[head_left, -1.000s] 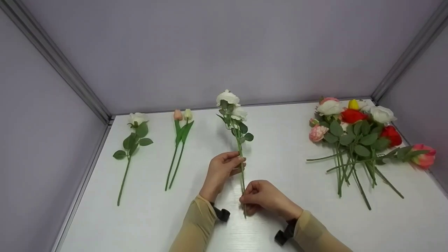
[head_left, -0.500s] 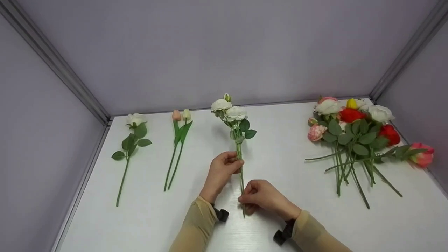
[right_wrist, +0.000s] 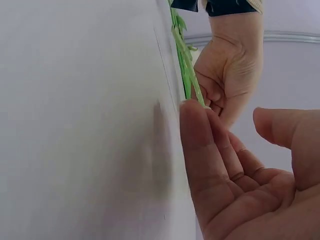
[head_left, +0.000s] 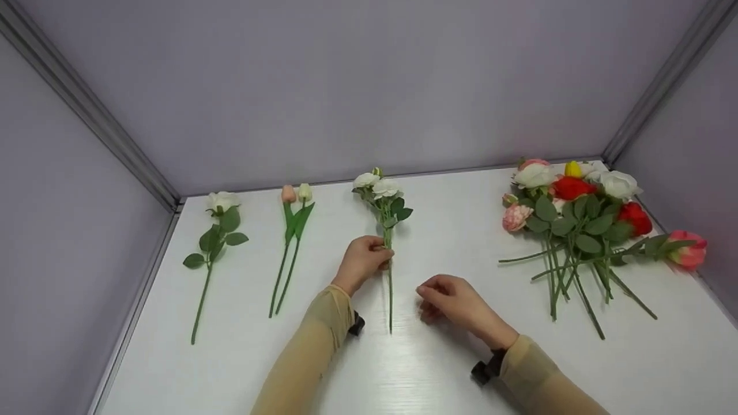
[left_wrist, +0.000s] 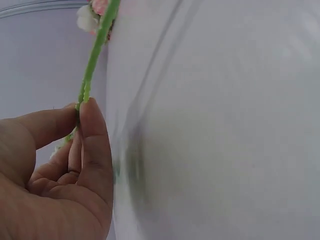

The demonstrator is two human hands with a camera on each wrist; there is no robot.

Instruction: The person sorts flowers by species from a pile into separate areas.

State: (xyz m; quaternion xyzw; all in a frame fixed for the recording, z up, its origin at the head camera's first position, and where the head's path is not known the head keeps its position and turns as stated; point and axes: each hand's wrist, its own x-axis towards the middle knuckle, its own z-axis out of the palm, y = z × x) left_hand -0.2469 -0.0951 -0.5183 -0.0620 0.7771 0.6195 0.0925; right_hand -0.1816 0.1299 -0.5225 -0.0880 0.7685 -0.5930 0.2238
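Observation:
In the head view, my left hand [head_left: 362, 262] pinches a white flower spray [head_left: 385, 188] partway down its green stem. The spray has two full white blooms, a small bud and green leaves, and points away from me. From the left wrist, the green stem [left_wrist: 97, 47] shows between thumb and index finger. My right hand [head_left: 458, 302] hovers to the right of the stem's lower end, holding nothing. The right wrist view shows a gap between its thumb and its loosely bent fingers [right_wrist: 197, 145]; the stem [right_wrist: 187, 67] appears beyond them.
A white rose [head_left: 223, 202] lies at the far left. Beside it are a peach tulip [head_left: 289, 194] and a pale yellow tulip [head_left: 305, 192]. A heap of mixed flowers [head_left: 588, 225] with crossing stems covers the table's [head_left: 461, 230] right side. Grey walls enclose the back and sides.
My right hand has let go of the lower stem and drawn away to the right. The left hand has moved slightly farther from me with the white flower spray, whose blooms have turned.

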